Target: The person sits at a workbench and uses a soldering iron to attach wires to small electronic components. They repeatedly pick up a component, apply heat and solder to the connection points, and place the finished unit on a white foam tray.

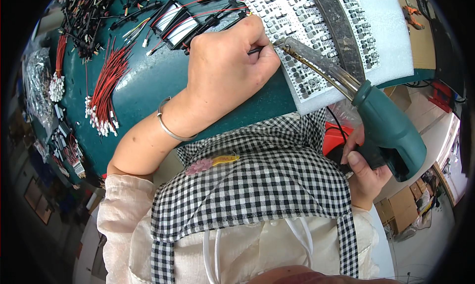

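The left hand (pixel 227 71) pinches a thin wire (pixel 256 50) over the component panel (pixel 307 26). The right hand (pixel 363 167) grips the green soldering gun (pixel 388 130).

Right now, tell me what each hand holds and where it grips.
Right hand grips the green soldering gun by its handle. Left hand pinches a thin dark tool near its tip, over the board.

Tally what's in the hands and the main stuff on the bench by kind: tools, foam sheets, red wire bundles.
Soldering gun, green, in right hand: 1
Thin dark tool in left hand: 1
White foam sheet carrying small parts: 1
Red wire bundles, one large, one smaller: 2
Total: 5
Loose black wires at the top left are too tangled to count.
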{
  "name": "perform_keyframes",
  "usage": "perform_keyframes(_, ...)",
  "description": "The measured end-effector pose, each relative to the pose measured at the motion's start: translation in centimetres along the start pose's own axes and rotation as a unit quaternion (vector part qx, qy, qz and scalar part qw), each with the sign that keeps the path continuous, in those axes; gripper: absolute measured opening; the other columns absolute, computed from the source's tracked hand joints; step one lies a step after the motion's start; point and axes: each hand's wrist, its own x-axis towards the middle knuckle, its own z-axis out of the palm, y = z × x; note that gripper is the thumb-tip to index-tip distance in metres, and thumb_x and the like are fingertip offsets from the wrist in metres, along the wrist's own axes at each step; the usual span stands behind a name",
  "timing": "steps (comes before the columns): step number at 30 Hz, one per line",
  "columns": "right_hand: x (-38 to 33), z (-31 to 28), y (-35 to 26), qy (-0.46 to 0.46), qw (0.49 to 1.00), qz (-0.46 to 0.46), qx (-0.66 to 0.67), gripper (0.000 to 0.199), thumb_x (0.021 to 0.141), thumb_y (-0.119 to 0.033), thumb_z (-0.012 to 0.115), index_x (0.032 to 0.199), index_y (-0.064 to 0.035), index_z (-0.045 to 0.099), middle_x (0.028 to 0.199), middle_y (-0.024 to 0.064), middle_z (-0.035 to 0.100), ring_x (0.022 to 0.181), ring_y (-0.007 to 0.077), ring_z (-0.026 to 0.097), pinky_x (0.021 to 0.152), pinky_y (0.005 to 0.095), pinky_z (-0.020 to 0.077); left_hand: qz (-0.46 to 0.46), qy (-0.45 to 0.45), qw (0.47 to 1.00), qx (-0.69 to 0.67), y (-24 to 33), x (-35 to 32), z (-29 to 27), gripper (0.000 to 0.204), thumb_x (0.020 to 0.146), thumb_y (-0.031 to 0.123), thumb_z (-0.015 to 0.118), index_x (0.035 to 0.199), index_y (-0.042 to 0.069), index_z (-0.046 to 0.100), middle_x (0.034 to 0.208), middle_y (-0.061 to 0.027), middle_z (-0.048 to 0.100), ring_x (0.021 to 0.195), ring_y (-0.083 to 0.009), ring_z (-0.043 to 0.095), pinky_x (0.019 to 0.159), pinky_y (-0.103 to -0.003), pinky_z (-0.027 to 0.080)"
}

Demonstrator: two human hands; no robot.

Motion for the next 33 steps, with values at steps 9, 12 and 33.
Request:
perform_keyframes(9,0.6,-1.1,-0.7,0.022,0.998,-0.026,0.045,0.062,0.067,-0.022,0.076,0.111,0.0109,0.047,0.065,0.0094,0.050,0.047,0.0143,0.047,0.041,0.0234,0.0399,0.004,0.002,1.000,0.000,0.0,0.0,0.0,0.013,0.069,-0.001,0.067,0.066,0.002,0.055,0.054,-0.0020,0.057,0.046,-0.0024,0.049,0.045,-0.018,0.040)
perform_keyframes(12,0.6,-1.1,-0.9,0.033,0.998,-0.028,0.052,0.065,0.066,-0.024,0.076,0.112,0.0115,0.046,0.064,0.0091,0.050,0.046,0.0142,0.047,0.040,0.0233,0.0394,0.006,-0.002,1.000,0.003,0.1,0.2,0.0,0.013,0.069,-0.001,0.067,0.066,0.002,0.055,0.055,-0.0021,0.058,0.046,-0.0024,0.049,0.045,-0.018,0.040)
perform_keyframes(33,-0.3,-1.4,0.0,0.044,0.997,-0.028,0.058,0.065,0.064,-0.022,0.079,0.111,0.0114,0.050,0.069,0.0120,0.051,0.047,0.0148,0.047,0.041,0.0233,0.0385,-0.027,-0.035,0.999,-0.030,0.1,0.1,-0.4,0.012,0.071,-0.001,0.068,0.072,0.001,0.056,0.057,-0.0002,0.058,0.051,-0.0004,0.050,0.046,-0.017,0.040)
